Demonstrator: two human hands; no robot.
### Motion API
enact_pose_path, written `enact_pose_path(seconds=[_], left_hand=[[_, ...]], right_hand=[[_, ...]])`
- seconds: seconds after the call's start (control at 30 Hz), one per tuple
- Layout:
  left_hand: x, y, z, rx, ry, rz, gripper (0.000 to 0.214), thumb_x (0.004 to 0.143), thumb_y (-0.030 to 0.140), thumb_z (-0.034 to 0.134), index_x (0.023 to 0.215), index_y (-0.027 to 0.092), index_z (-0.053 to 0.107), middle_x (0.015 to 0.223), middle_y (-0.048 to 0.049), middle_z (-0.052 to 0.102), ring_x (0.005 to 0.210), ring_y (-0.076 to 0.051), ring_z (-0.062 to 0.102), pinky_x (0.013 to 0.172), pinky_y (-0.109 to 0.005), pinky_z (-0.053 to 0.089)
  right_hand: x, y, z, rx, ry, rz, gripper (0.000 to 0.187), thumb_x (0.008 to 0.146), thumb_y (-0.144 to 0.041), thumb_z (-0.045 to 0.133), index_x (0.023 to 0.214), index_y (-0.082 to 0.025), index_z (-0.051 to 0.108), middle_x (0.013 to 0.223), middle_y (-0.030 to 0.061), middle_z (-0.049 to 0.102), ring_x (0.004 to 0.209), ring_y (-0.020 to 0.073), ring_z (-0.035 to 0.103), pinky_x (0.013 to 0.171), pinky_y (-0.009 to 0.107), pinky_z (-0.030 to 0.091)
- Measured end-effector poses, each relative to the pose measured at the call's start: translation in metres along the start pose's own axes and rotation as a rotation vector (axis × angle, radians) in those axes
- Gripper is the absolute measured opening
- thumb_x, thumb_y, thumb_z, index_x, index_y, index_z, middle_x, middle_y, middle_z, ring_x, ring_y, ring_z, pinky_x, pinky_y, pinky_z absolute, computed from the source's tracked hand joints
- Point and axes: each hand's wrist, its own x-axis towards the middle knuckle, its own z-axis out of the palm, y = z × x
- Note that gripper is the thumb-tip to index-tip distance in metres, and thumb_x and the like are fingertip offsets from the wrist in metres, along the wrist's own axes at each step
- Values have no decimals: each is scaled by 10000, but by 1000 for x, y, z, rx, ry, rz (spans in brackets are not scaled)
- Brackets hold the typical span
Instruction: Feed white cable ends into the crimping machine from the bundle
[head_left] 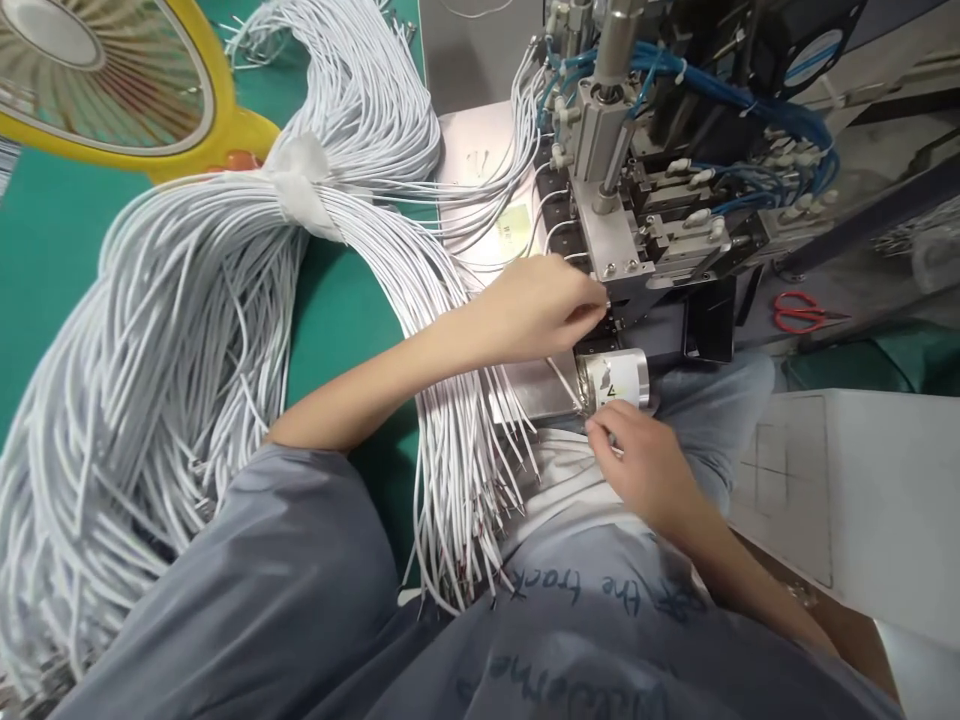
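My left hand (559, 305) reaches across a bundle of white wires (465, 450) to the front of a metal machine (607, 230). Its fingers are pinched together against the machine, and whatever they hold is hidden. Below it, my right hand (645, 460) has thumb and forefinger closed beside the open end of a small metal can (619, 378) lying on its side. A single white wire (564, 382) slants down from under my left hand to the can's mouth. A small pale bit shows at my right fingers, too little to name.
A white tie (304, 185) gathers the large wire bundle on the green table (352, 310). A yellow fan (217, 110) stands at upper left. Several wires run into the machine's side, with blue air hoses (750, 100) above. Red-handled scissors (799, 313) lie at right.
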Motion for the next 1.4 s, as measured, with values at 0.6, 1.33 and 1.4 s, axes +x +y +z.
enact_pose_path(seconds=[0.6,1.33,1.4], left_hand=[[9,-16,23,-242,-23,193,179,855,205,475,834,144,641,784,-57,637,670,-134,565,596,-237,396],[11,-13,51,-507,401,108,216,846,240,533,655,174,609,592,3,553,536,-97,483,514,-222,393],[11,-13,50,-516,406,84,218,835,246,554,633,170,583,586,10,541,531,-93,467,510,-220,382]], right_hand=[[47,32,-22,857,461,304,127,770,-257,590,854,-173,636,631,-22,618,469,74,500,472,221,429],[81,14,-12,760,599,120,96,772,-249,621,791,-203,704,752,19,633,705,132,570,591,262,454],[82,13,-14,745,595,124,91,763,-248,627,766,-199,703,716,10,608,675,125,549,571,254,437]])
